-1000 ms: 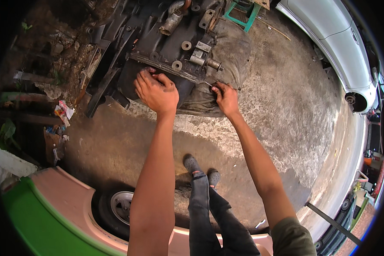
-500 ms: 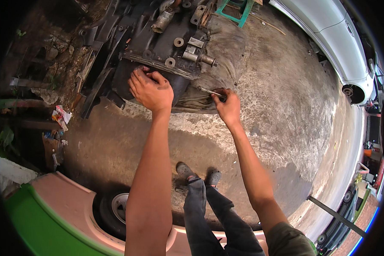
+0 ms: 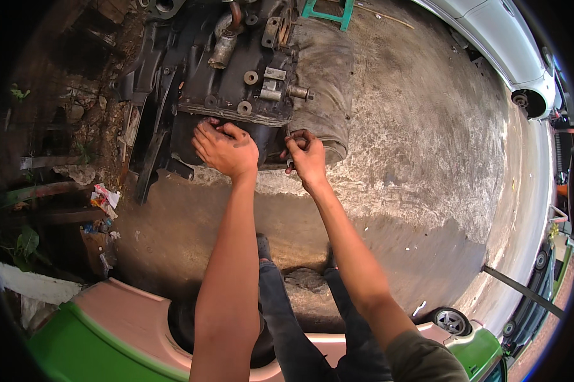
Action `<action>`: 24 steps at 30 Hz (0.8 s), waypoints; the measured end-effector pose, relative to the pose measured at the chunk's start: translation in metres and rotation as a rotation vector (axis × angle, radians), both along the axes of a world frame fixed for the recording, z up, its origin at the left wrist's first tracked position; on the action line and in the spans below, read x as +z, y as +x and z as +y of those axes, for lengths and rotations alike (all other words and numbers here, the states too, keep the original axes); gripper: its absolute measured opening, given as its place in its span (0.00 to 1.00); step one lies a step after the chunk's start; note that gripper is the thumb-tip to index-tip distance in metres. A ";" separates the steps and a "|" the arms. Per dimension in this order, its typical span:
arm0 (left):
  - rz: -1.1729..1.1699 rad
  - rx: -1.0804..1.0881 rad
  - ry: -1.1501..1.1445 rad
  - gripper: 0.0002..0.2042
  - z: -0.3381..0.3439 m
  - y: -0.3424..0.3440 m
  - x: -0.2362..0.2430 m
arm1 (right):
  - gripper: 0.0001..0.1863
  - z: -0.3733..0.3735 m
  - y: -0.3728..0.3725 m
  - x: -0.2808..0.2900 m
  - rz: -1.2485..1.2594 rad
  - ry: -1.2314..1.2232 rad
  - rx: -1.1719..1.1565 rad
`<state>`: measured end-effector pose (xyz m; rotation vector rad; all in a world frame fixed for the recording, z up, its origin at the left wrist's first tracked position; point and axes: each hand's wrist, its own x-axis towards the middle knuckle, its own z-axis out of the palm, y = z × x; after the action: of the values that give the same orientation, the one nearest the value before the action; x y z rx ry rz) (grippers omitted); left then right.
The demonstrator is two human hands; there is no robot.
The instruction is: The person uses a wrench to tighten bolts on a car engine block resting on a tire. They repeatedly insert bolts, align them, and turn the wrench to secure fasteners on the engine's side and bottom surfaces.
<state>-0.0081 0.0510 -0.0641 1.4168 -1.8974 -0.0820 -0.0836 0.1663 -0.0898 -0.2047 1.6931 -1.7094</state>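
A dark metal assembly [image 3: 198, 83] with washers, a cylindrical metal fitting [image 3: 271, 89] and a pipe piece [image 3: 223, 51] lies on a crumpled grey cloth [image 3: 322, 70]. My left hand [image 3: 226, 146] is curled at the assembly's near edge, just below a ridged seam; what its fingertips hold is hidden. My right hand [image 3: 305, 156] is closed on a small metal wrench [image 3: 290, 164], mostly covered by the fingers, at the assembly's near right corner over the cloth.
A green stool [image 3: 344, 16] stands at the back. A silver car [image 3: 478, 22] is to the right. A pink-and-green car body [image 3: 121, 305] is along the lower edge. Rubble and litter [image 3: 102, 197] line the left, and a metal bar [image 3: 523, 290] juts at lower right.
My right hand has moved left with the wrench, turning it from sideways to more downward. My left hand stays at the edge. The view has shifted, placing the assembly farther left.
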 end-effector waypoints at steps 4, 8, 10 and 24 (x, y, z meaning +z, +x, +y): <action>-0.091 0.047 -0.006 0.19 -0.003 -0.005 -0.002 | 0.10 -0.008 0.008 0.002 -0.068 -0.010 -0.114; -0.157 0.021 0.073 0.23 0.001 0.000 -0.002 | 0.09 -0.017 0.014 0.003 -0.136 -0.037 -0.227; -0.158 0.028 0.085 0.23 0.001 0.000 -0.002 | 0.08 -0.021 0.016 0.004 -0.170 -0.099 -0.282; -0.172 0.043 -0.080 0.20 0.003 -0.001 -0.002 | 0.10 -0.013 -0.009 0.018 -0.232 0.038 -0.119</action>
<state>-0.0088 0.0536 -0.0662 1.4487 -1.9844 0.1389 -0.0923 0.1528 -0.0717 0.1107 1.5901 -1.7118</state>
